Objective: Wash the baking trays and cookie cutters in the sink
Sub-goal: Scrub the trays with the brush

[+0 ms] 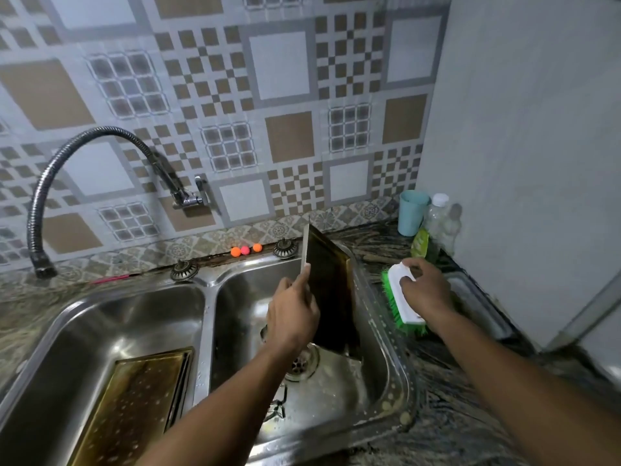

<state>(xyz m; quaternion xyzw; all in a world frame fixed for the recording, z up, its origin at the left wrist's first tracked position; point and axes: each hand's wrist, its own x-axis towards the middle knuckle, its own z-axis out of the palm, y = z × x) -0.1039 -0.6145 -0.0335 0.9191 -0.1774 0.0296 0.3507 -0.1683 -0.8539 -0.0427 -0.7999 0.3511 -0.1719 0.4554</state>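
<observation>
A dark, stained baking tray (331, 290) stands on edge in the right basin of the steel double sink (208, 297), leaning toward the basin's right wall. My left hand (294, 312) grips its left edge. On the counter to the right of the sink, my right hand (425, 290) holds a scrub brush (401, 299) with a white handle and green bristles. A second browned tray (134, 405) lies flat in the left basin, speckled with droplets. A small star-shaped cookie cutter (277, 408) lies on the right basin's floor near my left forearm.
A flexible grey tap hose (50, 183) arches over the counter left of the sink. A teal cup (412, 212), a clear bottle (441, 216) and a green soap bottle (421, 245) stand in the back right corner. Small orange and pink balls (245, 250) lie behind the sink.
</observation>
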